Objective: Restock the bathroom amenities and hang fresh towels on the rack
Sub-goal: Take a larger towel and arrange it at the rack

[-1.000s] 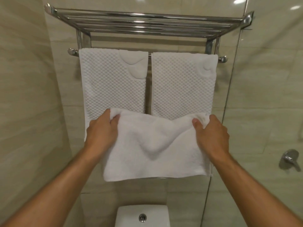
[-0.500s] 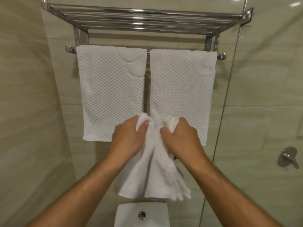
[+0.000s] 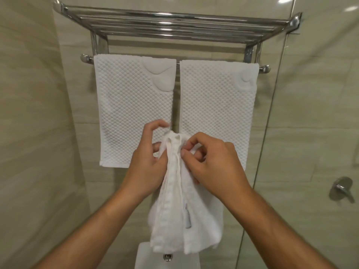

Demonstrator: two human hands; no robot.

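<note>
A small white terry towel [image 3: 186, 220] hangs folded lengthwise in front of me, its grey label showing near the lower middle. My left hand [image 3: 147, 164] holds its upper left side, with the index finger curled free above the cloth. Its top edge is pinched by my right hand [image 3: 211, 166] between thumb and fingers. Behind the hands, two white waffle towels hang side by side on the rail: the left one [image 3: 132, 105] and the right one [image 3: 217, 105]. Above them the chrome towel rack [image 3: 174, 24] has a barred shelf with nothing on it.
A white toilet cistern [image 3: 143, 257] with a chrome flush button stands right below the towel. A glass shower panel [image 3: 272, 133] rises at the right, with a chrome tap handle [image 3: 342, 188] behind it. Beige tiled walls close in on the left and behind.
The small towel was spread wide between my hands a second ago. Both hands have come together at the middle, and the towel now hangs folded in a narrow strip.
</note>
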